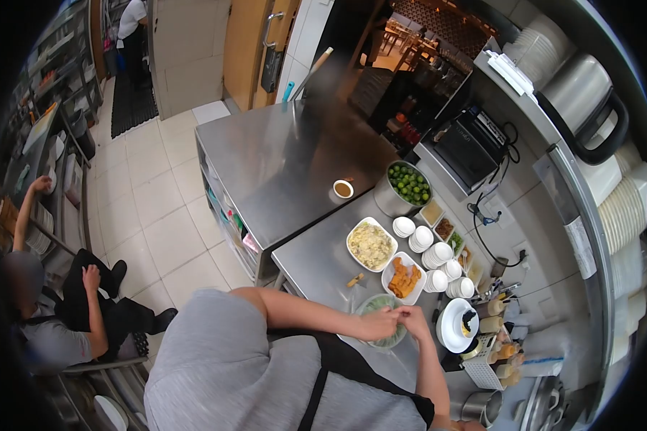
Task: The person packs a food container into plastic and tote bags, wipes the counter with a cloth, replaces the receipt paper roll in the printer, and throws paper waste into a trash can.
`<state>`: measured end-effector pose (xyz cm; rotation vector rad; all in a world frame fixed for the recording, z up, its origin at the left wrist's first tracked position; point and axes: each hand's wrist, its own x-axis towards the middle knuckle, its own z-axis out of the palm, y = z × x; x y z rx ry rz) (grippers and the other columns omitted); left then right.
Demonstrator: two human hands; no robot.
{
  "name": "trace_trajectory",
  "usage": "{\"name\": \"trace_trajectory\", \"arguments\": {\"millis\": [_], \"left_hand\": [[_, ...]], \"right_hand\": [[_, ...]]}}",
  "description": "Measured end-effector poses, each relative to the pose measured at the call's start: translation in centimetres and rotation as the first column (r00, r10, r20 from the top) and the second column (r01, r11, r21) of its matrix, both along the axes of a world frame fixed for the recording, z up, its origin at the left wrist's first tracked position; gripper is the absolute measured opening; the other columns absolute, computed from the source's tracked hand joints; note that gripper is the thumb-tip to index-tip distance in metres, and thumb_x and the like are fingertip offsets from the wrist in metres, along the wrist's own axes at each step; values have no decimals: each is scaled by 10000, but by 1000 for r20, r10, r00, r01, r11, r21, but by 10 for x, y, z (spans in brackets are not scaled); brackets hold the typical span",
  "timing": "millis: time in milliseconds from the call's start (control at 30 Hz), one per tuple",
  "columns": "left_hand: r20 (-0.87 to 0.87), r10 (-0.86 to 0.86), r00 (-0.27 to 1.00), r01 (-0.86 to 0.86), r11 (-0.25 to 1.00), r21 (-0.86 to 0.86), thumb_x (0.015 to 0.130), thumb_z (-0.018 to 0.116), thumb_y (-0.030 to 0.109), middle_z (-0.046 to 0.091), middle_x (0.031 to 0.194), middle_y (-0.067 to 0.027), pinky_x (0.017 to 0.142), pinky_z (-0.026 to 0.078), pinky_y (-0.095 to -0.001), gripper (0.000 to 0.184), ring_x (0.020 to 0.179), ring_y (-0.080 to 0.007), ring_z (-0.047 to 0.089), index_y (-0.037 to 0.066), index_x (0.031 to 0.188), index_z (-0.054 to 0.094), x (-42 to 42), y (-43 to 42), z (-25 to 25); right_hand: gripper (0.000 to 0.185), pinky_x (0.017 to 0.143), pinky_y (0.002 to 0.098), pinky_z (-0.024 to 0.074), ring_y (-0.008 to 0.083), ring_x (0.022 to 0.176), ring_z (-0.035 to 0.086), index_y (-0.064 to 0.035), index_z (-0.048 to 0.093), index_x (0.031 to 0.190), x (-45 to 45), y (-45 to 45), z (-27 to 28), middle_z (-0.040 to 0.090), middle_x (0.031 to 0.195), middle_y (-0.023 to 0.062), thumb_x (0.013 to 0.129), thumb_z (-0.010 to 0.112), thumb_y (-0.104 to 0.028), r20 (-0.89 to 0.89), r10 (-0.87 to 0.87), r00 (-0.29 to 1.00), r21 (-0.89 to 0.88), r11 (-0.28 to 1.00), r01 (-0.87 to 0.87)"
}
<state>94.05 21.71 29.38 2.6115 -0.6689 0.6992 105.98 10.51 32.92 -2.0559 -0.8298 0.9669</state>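
My left hand [379, 324] and my right hand [413, 320] meet over a round bowl [370, 305] that looks clear, with pale green contents. Both sets of fingers are closed and pressed together; whatever is between them is too small to make out. Just beyond the bowl stands a white dish of orange-brown fried pieces [404, 277]. Beside that is a white bowl of pale yellow, chopped-looking food [372, 244]. A small brown piece [355, 280] lies on the steel counter to the left of the bowl.
Stacks of small white dishes [436, 255] and containers of condiments [444, 229] line the right side. A pot of green limes [407, 188] stands behind. A small cup of brown sauce [343, 189] sits on the steel table [266, 165]. Another person [72, 309] sits at left.
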Motion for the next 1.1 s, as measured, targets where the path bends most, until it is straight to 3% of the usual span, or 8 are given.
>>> {"name": "trace_trajectory", "arguments": {"millis": [67,133,233,567,767,967,1067,1100], "left_hand": [[-160,-43,986,16,986,-165,653,607,72,615,733,-91,707,425,-388,72,750,-233,553,40,708,640,0,19,11],[-474,-335,814,-121,701,-703,685,621,83,603,808,-123,717,434,-349,136,763,-237,575,21,806,617,8,32,4],[-485,-519,704,-329,367,-870,690,639,144,608,807,-119,673,436,-330,158,753,-225,573,35,801,610,15,37,-13],[-539,-4,842,-369,725,-582,705,632,173,577,710,-157,614,433,-348,204,670,-296,556,-5,741,538,30,22,-16],[-671,-268,691,-427,597,-679,680,673,92,583,670,-91,593,451,-303,164,645,-159,581,3,718,541,34,29,-9],[-517,-205,831,-345,539,-768,666,684,54,587,672,-48,595,452,-252,136,652,-92,564,13,724,567,30,25,-17],[-541,-234,808,-390,476,-789,666,675,33,596,686,-44,605,455,-246,118,658,-90,565,10,717,571,24,30,-5],[-524,-237,818,-391,439,-809,665,671,25,599,691,-44,606,455,-244,114,659,-89,565,8,719,572,23,30,-4]], "right_hand": [[96,605,202,446,68,621,539,10,642,793,-14,-5,-1,612,695,13,701,617,24,-1,-96,995,101,990,96],[95,609,206,445,88,628,547,12,638,758,-33,-8,-1,611,695,31,689,599,64,-19,-315,949,259,915,309],[112,623,215,447,117,660,563,20,635,728,-48,-20,-28,614,736,61,669,587,103,82,-406,910,552,779,298],[129,645,205,440,101,678,546,-2,506,691,-73,-21,-45,582,743,61,703,569,111,-93,-597,797,552,635,540],[203,590,196,417,77,630,513,-52,419,761,-58,-17,-41,542,698,27,731,554,96,-184,-647,740,549,557,623],[161,601,198,424,88,641,525,-43,458,806,-59,-1,-21,559,729,29,748,575,51,-346,-598,723,554,492,672],[125,605,207,428,100,642,534,-14,530,824,-74,-7,-14,570,760,46,734,609,20,-281,-624,729,530,533,660],[102,600,214,429,106,639,537,-3,559,803,-80,-9,-16,569,766,54,724,625,2,-2,-643,766,542,643,541]]}}
